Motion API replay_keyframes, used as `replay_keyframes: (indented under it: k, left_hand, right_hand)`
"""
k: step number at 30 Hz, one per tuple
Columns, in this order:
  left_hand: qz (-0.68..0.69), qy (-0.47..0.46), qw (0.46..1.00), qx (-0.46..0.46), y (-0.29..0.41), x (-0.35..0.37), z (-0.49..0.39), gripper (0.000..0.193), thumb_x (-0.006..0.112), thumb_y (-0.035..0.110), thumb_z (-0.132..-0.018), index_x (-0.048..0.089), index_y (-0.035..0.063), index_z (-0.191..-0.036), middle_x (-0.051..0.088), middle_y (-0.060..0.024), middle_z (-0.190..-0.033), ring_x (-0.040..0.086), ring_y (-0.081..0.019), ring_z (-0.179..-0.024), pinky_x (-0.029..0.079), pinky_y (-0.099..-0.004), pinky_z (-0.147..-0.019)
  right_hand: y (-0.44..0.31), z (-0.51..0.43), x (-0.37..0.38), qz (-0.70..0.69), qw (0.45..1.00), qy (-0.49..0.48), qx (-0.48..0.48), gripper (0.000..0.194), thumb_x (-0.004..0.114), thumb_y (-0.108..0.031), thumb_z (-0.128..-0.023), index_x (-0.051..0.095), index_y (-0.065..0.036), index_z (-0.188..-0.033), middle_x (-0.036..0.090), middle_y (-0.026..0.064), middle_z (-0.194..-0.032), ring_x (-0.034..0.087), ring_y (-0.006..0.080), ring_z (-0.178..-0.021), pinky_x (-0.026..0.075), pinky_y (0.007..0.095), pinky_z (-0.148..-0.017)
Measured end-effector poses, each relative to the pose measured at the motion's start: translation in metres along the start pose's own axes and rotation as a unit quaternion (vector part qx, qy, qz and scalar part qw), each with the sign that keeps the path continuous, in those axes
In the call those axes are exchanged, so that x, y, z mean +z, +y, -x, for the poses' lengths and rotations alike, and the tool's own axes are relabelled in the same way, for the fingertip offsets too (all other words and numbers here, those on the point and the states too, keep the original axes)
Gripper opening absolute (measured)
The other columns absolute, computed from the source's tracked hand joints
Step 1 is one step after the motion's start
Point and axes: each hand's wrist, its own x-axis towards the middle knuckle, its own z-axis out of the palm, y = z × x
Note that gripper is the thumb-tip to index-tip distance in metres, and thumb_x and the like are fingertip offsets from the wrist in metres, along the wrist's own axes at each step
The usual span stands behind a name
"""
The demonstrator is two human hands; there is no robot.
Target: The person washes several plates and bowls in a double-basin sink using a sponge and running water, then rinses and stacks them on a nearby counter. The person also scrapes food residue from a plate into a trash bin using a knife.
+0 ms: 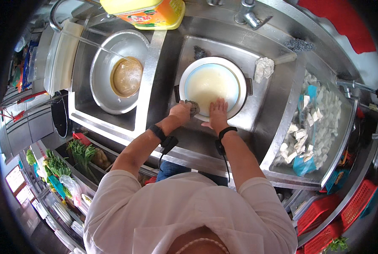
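In the middle sink basin sits a round pot with dark side handles. A pale dish with a light blue rim lies inside it, with cloudy, cream-coloured liquid over it. My left hand grips a grey-brown scouring pad at the near left rim of the pot. Spread fingers of my right hand rest at the dish's near right edge, holding nothing; whether the fingertips dip into the liquid is hard to see.
Water runs into a brown bowl inside a metal basin at left. A yellow jug stands on the divider behind. A crumpled white cloth and dark steel wool lie nearby. White pieces fill the right sink.
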Motion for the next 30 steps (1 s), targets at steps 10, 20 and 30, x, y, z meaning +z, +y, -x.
replay_keyframes:
  k: [10,20,30]
  left_hand:
    - [0.075,0.077,0.994,0.000,-0.047,-0.028,0.059,0.033,0.059,0.011,-0.073,0.053,0.0029,-0.104,0.056,-0.0235,-0.106,0.056,-0.0365,-0.101,0.049,-0.0417,-0.086]
    - [0.174,0.085,0.980,-0.042,-0.072,-0.024,0.091,0.043,0.064,0.017,-0.073,0.053,0.0020,-0.112,0.057,-0.0251,-0.101,0.058,-0.0394,-0.095,0.048,-0.0440,-0.084]
    - [0.512,0.145,0.845,-0.048,-0.018,-0.019,0.077,0.029,0.060,0.020,-0.086,0.056,-0.0007,-0.105,0.064,-0.0175,-0.091,0.062,-0.0212,-0.086,0.049,-0.0345,-0.077]
  right_hand:
    - [-0.013,-0.006,0.027,0.160,0.984,0.030,-0.072,0.037,0.059,-0.022,-0.079,0.055,0.002,-0.106,0.056,0.0218,-0.101,0.049,0.0369,-0.101,0.040,0.0478,-0.086]
    - [-0.029,0.012,0.016,0.155,0.974,0.014,-0.167,0.020,0.055,-0.010,-0.077,0.057,0.000,-0.094,0.060,0.0139,-0.083,0.061,0.0289,-0.078,0.050,0.0386,-0.065]
    - [-0.063,0.001,-0.091,-0.097,0.995,0.030,-0.008,0.010,0.054,-0.006,-0.079,0.057,0.002,-0.083,0.062,0.0240,-0.076,0.063,0.0369,-0.075,0.050,0.0469,-0.063]
